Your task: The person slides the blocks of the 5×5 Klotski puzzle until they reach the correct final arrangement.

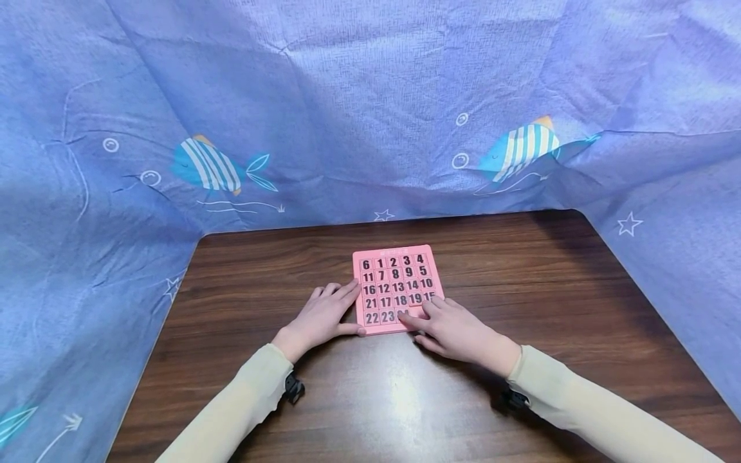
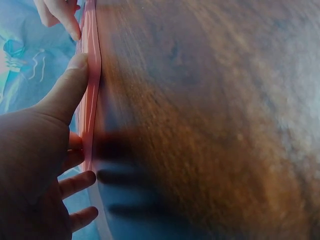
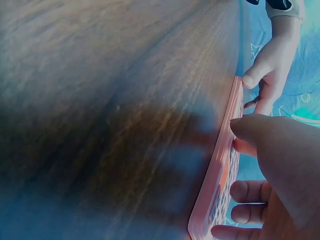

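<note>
On the brown table [image 1: 289, 270] we have a pink number board [image 1: 418, 249], probably light, stiff and easily slid, so its rim seems the best hold. Our left hand [image 1: 321, 319] rests against its left side, fingers spread; our right hand [image 1: 457, 331] touches the bottom row of numbers [image 1: 388, 316], forefinger extended, pinching nothing.
</note>
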Available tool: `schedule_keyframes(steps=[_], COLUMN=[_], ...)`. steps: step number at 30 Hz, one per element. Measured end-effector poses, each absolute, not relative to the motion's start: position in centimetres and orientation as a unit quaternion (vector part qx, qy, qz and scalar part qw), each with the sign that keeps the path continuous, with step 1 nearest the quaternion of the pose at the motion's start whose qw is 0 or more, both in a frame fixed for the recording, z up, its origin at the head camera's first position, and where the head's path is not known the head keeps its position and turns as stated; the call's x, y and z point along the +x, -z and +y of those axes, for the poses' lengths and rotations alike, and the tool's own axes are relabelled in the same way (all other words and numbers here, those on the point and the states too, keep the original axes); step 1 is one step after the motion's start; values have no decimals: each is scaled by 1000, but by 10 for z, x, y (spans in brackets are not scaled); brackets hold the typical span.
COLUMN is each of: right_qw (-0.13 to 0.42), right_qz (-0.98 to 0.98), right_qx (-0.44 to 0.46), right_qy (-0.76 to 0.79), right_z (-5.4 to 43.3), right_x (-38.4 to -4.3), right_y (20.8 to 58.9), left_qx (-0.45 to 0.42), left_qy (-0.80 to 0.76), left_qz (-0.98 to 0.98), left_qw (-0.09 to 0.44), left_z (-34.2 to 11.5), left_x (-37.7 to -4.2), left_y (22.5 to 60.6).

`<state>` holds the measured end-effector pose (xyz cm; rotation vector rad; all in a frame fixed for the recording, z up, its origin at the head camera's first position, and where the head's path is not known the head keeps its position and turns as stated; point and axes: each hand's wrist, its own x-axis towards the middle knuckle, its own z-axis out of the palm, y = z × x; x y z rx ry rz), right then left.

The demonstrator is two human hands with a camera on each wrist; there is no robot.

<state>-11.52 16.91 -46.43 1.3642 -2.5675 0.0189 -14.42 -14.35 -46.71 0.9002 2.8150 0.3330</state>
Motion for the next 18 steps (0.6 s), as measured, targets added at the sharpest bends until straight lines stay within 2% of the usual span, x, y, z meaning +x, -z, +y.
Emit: schedule_keyframes(steps=[18], right_qw=[113], right_qz=[-885], right_qx=[452], right_qy=[-6], right_z=[178], right_x=[-111], right_y=[465], left_qx=[304], left_qy=[-114], left_qz=[942], left_qw=[78], left_z=[-144], left_x=[-144], left_y=[468])
